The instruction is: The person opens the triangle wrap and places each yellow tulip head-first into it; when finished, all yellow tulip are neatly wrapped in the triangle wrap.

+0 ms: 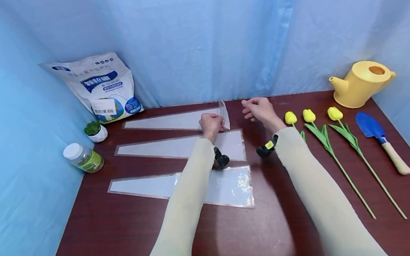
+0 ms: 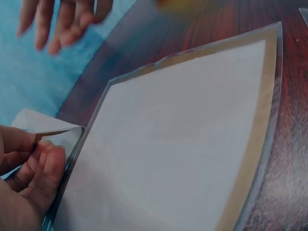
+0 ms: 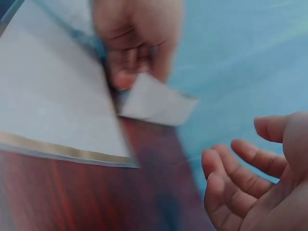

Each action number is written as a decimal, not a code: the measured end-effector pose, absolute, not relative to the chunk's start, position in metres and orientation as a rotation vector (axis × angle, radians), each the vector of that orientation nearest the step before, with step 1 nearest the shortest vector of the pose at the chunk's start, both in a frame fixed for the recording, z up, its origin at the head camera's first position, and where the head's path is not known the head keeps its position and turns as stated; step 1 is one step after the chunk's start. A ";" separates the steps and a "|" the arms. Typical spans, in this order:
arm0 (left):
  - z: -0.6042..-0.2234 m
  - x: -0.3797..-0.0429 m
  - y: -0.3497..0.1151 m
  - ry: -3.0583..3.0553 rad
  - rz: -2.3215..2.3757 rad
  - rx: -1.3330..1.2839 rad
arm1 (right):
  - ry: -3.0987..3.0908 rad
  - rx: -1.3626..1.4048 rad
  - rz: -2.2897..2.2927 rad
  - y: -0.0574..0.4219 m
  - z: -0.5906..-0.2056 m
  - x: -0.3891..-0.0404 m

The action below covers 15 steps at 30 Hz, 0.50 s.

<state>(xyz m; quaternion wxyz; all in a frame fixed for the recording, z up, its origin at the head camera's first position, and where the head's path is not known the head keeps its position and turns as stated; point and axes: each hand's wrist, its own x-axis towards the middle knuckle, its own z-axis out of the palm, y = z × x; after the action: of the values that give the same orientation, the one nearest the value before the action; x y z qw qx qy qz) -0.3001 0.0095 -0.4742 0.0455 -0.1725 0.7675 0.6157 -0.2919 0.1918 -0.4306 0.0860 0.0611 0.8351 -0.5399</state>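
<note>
Head: high, facing forward-down over table. Left wrist: close, left hand at eight o'clock. Right wrist: close, right hand at four. Wrist views share both hands, folded sheet.

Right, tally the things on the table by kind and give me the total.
White tapered sheets: 3
Yellow tulips: 3
Yellow watering can: 1
Blue trowel: 1
White bag: 1
Potted plant: 1
Jar: 1
Total: 11

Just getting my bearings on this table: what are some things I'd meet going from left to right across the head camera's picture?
White-capped jar → left hand → right hand → left tulip head → middle tulip head → right tulip head → blue-bladed trowel.
</note>
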 end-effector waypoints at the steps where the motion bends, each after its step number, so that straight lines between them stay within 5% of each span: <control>1: -0.475 -0.301 0.010 2.353 1.874 -0.521 | 2.495 0.174 -1.625 0.196 -0.425 -0.288; 15: -0.476 -0.301 0.011 2.399 1.828 -0.485 | 2.765 0.126 -1.303 0.271 -0.376 -0.202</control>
<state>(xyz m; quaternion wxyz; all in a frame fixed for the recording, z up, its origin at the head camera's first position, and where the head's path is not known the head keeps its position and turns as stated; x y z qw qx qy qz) -0.3013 0.0111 -0.4757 0.0435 -0.1586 0.7846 0.5978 -0.2019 0.2706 -0.3758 0.0414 0.0411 0.9030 -0.4256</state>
